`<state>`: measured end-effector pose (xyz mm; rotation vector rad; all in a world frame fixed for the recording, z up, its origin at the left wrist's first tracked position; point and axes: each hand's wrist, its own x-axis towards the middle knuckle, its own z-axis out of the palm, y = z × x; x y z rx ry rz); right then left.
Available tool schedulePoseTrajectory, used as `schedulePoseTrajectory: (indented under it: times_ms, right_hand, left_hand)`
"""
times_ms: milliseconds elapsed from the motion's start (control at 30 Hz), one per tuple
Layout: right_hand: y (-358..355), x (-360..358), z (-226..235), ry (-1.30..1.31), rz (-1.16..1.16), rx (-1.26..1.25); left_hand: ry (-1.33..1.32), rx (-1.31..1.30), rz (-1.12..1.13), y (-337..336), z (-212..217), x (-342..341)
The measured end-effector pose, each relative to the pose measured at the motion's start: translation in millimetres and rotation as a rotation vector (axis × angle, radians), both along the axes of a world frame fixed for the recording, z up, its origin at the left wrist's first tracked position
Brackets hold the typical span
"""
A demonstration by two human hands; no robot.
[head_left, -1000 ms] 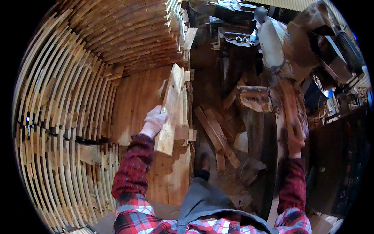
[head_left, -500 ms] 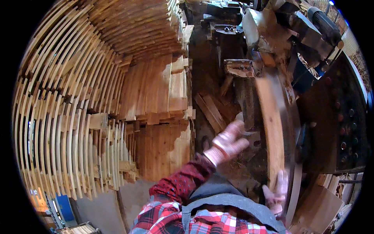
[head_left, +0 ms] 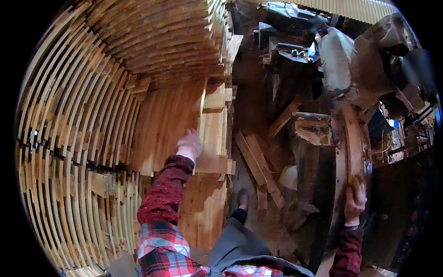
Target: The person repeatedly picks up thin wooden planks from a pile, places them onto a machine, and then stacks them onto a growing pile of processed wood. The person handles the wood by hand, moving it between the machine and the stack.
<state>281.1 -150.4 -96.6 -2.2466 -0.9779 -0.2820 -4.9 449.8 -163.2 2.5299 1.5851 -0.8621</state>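
The right hand (head_left: 355, 198) is being rested on the near part of a plank (head_left: 354, 131), which is being carried lengthwise by the narrow table (head_left: 340, 177). Well apart, the left hand (head_left: 188, 144) is being held at a pale board (head_left: 202, 104) toward the board stack's (head_left: 164, 120) right edge. Whether either is being clamped cannot be told. Beyond, a bulky machine (head_left: 336, 60) is being reached by the plank's far end.

Loose wood strips (head_left: 266, 171) lie on the dark floor (head_left: 251, 113) — a ribbed cream panel (head_left: 348, 10) beyond.

Stacked boards (head_left: 166, 113) and machinery (head_left: 339, 60) show a woodshop
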Motion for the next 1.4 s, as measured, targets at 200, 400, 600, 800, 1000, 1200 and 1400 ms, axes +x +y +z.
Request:
schedulePoseTrajectory:
  times_ms: [200, 400, 600, 800, 1000, 1200, 1400]
  right_hand:
    - [56.0, 65.7, -17.5, -0.077, -0.139, -0.004]
    - [85.8, -162.2, 79.7, 0.175, 0.322, -0.038]
    - [-101.9, -233.7, 58.7, 0.137, 0.051, -0.014]
    - [-181.2, -244.1, 10.0, 0.228, -0.379, -0.008]
    - [-86.1, -87.7, -9.5, -0.038, -0.114, 0.021]
    - [21.3, 20.7, -10.1, 0.003, -0.12, 0.026]
    - [68.8, 58.5, -19.3, -0.044, -0.179, 0.099]
  left_hand:
    - [-1.15, -0.322, 0.289, -55.5, 64.8, -53.8]
    - [-1.723, -0.698, 0.37, -310.1, 81.1, -45.3]
    - [-1.324, -1.009, -0.333, -425.0, 119.7, -13.1]
    - [-0.704, -0.075, 0.062, -190.2, 23.3, 1.6]
    - [-0.253, 0.24, 0.165, -11.3, -22.9, -63.4]
    - [-0.097, 0.05, 0.14, 37.2, 16.2, -70.1]
    - [-0.989, 0.037, -0.232, -52.0, 7.2, -118.4]
